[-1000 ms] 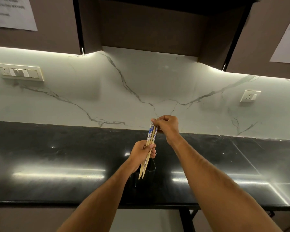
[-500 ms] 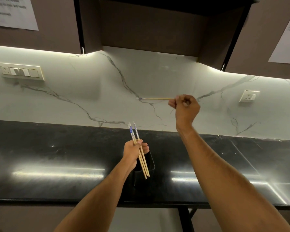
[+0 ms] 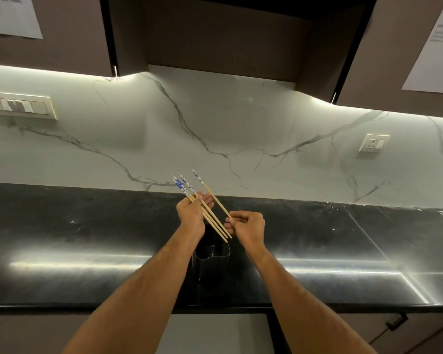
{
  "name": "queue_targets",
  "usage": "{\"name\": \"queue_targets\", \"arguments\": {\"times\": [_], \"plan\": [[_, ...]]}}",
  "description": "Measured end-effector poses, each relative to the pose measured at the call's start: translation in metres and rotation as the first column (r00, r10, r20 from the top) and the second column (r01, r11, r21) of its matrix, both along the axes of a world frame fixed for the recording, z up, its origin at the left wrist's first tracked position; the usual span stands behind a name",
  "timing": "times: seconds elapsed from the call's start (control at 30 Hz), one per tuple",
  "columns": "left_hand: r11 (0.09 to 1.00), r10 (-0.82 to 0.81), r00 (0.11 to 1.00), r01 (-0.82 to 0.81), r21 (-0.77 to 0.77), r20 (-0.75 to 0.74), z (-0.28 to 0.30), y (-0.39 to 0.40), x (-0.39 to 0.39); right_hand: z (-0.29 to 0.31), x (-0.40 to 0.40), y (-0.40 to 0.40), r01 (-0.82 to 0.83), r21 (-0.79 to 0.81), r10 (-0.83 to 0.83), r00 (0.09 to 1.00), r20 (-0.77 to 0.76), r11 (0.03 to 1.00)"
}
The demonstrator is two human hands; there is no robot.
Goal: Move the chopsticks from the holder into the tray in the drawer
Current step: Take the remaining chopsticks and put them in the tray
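Three chopsticks out of the holder, as far as I can count; drawer and tray not in frame at all, so I judge the job under halfway.

Nearest me: the holder (image 3: 212,261), dark, upright on the black counter (image 3: 87,251) near its front edge, directly below both hands. I see into its mouth and spot no sticks there, but it's dark inside, so I can't call it empty.

Above it, my left hand (image 3: 192,215) has fingers curled round a pair of chopsticks (image 3: 210,218), gripped mid-length, blue-and-white patterned ends pointing up and away, bare tips slanting down toward the holder.

Just beside it, my right hand (image 3: 246,226) pinches the lower end of a single chopstick (image 3: 214,196) between thumb and fingertips, other fingers curled. That stick runs roughly parallel to the pair, close but apart from it.

Farther back: marble backsplash (image 3: 241,129), a switch plate (image 3: 18,106) on the left, a socket (image 3: 374,143) on the right, cabinets above.

My read: next is merging the single into the left-hand bundle, then finding the drawer. All placement is not yet done.
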State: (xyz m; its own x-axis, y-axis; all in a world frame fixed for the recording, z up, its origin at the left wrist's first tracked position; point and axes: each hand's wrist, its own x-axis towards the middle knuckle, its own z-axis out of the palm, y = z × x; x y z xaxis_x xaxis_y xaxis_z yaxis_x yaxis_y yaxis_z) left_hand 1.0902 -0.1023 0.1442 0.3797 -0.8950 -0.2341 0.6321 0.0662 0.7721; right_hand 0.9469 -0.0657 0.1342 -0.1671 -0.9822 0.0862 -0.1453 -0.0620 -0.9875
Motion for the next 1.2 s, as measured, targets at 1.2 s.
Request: {"name": "queue_targets", "arguments": {"times": [1.2], "plan": [[0.755, -0.623, 0.668, 0.649, 0.09, 0.407, -0.029, 0.051, 0.02, 0.05, -0.006, -0.025, -0.405, -0.072, 0.372, 0.886, -0.278, 0.911]]}}
